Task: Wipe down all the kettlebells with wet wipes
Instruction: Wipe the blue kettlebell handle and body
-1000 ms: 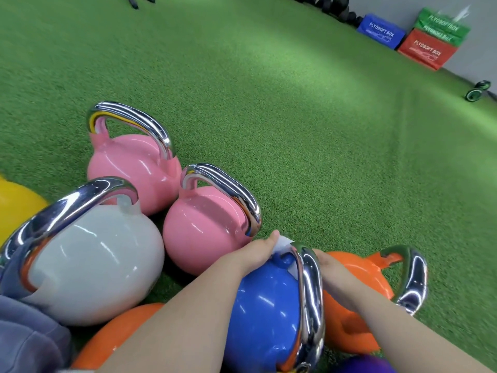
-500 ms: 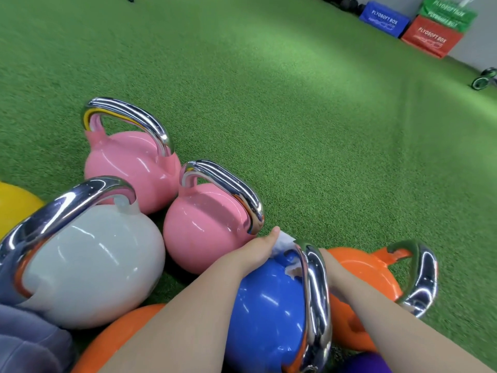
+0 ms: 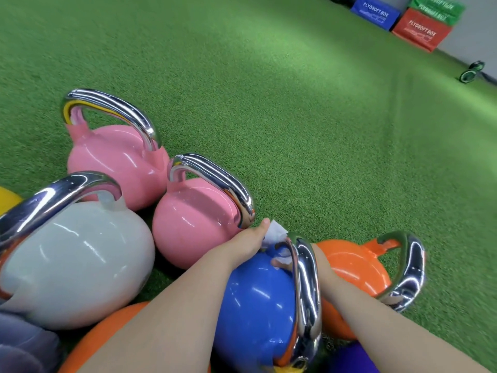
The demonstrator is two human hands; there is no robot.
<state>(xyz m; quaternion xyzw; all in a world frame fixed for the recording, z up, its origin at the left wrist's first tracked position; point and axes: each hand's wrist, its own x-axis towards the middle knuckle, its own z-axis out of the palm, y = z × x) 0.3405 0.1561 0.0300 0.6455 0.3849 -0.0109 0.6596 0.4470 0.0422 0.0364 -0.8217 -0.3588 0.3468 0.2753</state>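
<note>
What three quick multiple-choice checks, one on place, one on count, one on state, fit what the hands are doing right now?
1. Where is the white wipe?
A. On the turf beside the plyo boxes
B. At the far end of the blue kettlebell's handle
C. Draped over the white kettlebell

2. How many pink kettlebells are in view?
A. One
B. Two
C. Three

3. What is the left hand doing?
A. Pinching the wipe
B. Resting flat on the turf
C. Lifting a pink kettlebell

Answers:
1 B: the wipe sits where the chrome handle meets the blue kettlebell.
2 B: one pink kettlebell stands behind another.
3 A: its fingers close on the wipe's edge, while the right hand is mostly hidden behind the handle.
</note>
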